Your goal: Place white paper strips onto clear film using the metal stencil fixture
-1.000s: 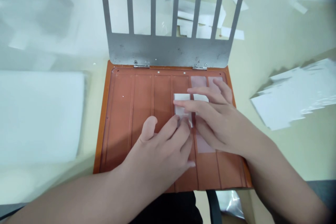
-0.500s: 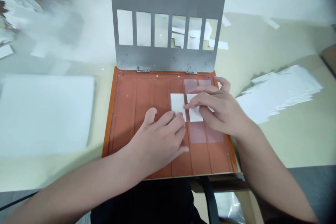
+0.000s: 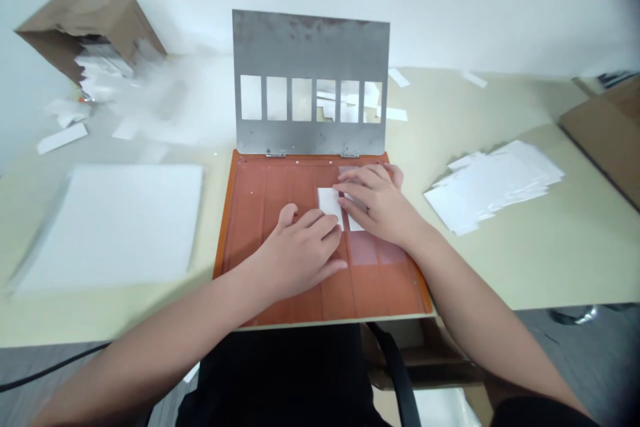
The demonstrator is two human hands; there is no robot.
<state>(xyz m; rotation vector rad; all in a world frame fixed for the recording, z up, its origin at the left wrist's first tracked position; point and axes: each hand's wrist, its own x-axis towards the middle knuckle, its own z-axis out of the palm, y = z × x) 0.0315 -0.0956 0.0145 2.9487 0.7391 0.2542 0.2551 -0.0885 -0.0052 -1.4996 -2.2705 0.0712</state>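
A hinged frame lies before me, with an orange-brown grooved base and a grey metal lid standing upright with a row of rectangular windows. One white card lies on the base. The fingertips of my left hand rest at its lower edge, thumb apart and little finger raised. Beside it, a second white card is partly hidden under my right hand. That hand lies palm down with fingers spread, their tips reaching the first card. Translucent pale film pieces show on the base below.
To the left lies a large white sheet or stack; to the right, a fanned pile of white cards. A cardboard box spills white scraps at the back left. Another box stands at the right edge.
The view has tilted up and back, showing more of the table and wall. My right hand has shifted left and flattened over the second card. My left hand stays by the first card.
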